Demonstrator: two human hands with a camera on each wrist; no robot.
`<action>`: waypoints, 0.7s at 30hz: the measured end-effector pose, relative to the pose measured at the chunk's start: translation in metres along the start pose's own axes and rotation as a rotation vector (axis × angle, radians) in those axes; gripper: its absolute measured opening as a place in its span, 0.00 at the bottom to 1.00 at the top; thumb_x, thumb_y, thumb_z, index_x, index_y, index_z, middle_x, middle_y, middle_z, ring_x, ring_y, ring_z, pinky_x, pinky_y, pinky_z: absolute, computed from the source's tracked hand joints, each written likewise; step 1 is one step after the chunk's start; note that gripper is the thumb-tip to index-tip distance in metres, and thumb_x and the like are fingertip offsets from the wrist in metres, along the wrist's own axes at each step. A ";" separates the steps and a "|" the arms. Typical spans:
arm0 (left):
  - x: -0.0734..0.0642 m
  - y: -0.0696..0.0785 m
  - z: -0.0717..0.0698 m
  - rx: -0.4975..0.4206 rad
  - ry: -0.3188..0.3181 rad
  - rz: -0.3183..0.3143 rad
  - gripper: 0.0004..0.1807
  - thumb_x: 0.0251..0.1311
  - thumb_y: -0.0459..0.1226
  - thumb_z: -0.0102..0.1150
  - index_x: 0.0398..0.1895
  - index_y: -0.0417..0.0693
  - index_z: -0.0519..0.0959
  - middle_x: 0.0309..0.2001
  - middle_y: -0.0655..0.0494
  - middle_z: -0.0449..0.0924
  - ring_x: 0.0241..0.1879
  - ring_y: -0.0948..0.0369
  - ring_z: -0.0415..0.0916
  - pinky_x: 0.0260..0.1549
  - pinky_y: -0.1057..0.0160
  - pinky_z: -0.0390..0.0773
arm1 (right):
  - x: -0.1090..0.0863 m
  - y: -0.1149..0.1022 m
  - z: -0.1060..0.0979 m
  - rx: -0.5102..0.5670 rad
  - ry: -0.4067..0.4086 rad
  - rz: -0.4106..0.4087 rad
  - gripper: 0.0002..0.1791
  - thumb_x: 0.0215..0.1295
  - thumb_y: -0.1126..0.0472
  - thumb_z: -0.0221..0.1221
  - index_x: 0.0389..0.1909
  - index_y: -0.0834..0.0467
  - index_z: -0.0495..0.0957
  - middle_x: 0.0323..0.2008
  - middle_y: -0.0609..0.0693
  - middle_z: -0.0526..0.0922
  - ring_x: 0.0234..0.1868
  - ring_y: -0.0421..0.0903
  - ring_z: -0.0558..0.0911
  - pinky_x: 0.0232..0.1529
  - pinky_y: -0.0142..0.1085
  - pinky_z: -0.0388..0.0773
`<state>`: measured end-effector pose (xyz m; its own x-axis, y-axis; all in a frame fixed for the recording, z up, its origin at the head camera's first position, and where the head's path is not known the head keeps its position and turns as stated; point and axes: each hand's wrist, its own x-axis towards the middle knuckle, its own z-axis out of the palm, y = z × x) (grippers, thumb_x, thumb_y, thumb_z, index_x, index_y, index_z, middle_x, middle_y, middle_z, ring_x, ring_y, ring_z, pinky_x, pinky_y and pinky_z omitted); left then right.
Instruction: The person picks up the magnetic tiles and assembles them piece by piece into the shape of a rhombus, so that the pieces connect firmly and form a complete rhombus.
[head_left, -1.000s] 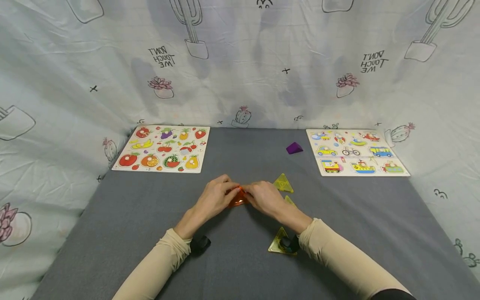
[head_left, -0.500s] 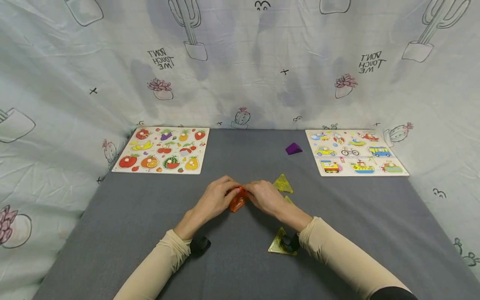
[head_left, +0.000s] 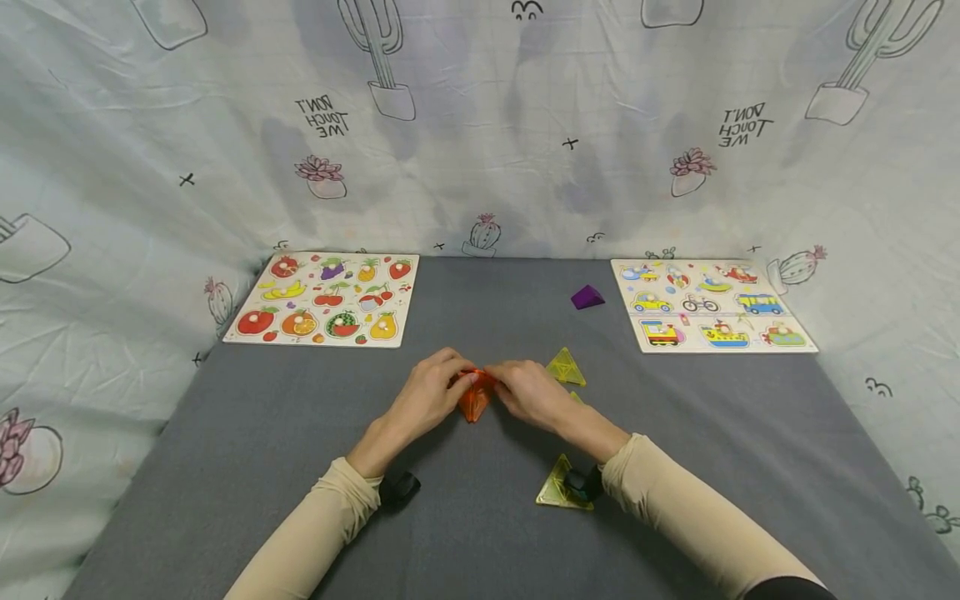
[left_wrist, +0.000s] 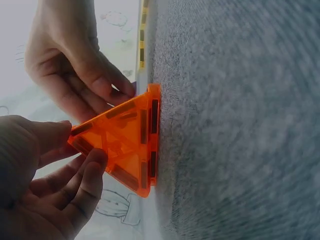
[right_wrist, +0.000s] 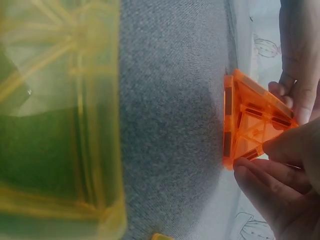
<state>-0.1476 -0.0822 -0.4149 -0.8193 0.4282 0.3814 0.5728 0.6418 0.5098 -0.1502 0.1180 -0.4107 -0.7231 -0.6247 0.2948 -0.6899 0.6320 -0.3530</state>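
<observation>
At the far left of the grey table (head_left: 262, 433) lay a fruit puzzle board (head_left: 307, 275), flat near the patterned cloth (head_left: 450, 167); nearer the middle, below a beige sleeve (head_left: 318, 521), the left hand (head_left: 431, 385) reached in, its thumb and fingers pinching the peak of some orange triangular tiles (head_left: 474, 402); these stood at the table's centre between both hands, tilted together into a pointed shape, lower edges on the cloth-grey surface, though I could not tell how many there were; opposite, the right hand (head_left: 534, 392) pinched them too, fingers near the same peak; just beyond that hand and its forearm were three yellow triangular tiles (head_left: 566, 367), one mostly hidden, another partly behind a dark wrist device (head_left: 583, 483); farther back sat a purple block (head_left: 587, 297); rightmost lay a vehicle puzzle board (head_left: 692, 333).
</observation>
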 end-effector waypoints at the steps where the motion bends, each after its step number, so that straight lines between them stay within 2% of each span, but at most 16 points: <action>1: 0.000 0.000 0.000 -0.001 0.003 -0.005 0.06 0.64 0.37 0.62 0.38 0.44 0.85 0.36 0.54 0.81 0.33 0.61 0.77 0.31 0.64 0.76 | 0.000 0.000 -0.001 0.008 -0.004 0.000 0.13 0.64 0.71 0.58 0.48 0.64 0.82 0.43 0.57 0.87 0.42 0.51 0.87 0.42 0.41 0.84; 6: -0.001 0.000 0.001 0.004 0.016 -0.026 0.06 0.64 0.37 0.62 0.38 0.45 0.85 0.36 0.55 0.81 0.31 0.62 0.76 0.30 0.66 0.75 | -0.005 0.002 -0.007 0.057 -0.010 0.031 0.15 0.66 0.69 0.57 0.52 0.66 0.81 0.46 0.59 0.86 0.43 0.50 0.86 0.44 0.41 0.83; 10: -0.001 0.002 0.003 0.013 0.012 -0.047 0.08 0.64 0.39 0.62 0.39 0.45 0.85 0.36 0.55 0.81 0.30 0.64 0.74 0.28 0.68 0.73 | -0.014 0.008 -0.018 0.074 0.030 0.095 0.14 0.65 0.69 0.58 0.50 0.65 0.82 0.45 0.57 0.87 0.40 0.48 0.86 0.42 0.42 0.83; 16: 0.000 0.003 0.005 0.028 0.009 -0.053 0.09 0.65 0.40 0.61 0.41 0.46 0.85 0.37 0.55 0.81 0.32 0.63 0.77 0.30 0.66 0.76 | -0.035 0.029 -0.041 0.096 0.119 0.237 0.13 0.65 0.68 0.59 0.49 0.62 0.83 0.44 0.56 0.87 0.39 0.47 0.85 0.39 0.42 0.82; 21: 0.000 0.003 0.003 0.022 0.003 -0.068 0.08 0.65 0.40 0.62 0.40 0.47 0.85 0.37 0.56 0.81 0.32 0.63 0.77 0.31 0.66 0.76 | -0.052 0.046 -0.061 0.140 0.242 0.329 0.13 0.68 0.67 0.57 0.51 0.62 0.82 0.46 0.58 0.86 0.42 0.51 0.85 0.40 0.46 0.82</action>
<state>-0.1458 -0.0786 -0.4163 -0.8562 0.3812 0.3487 0.5151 0.6829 0.5180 -0.1466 0.2073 -0.3886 -0.9025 -0.2639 0.3403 -0.4218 0.7008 -0.5753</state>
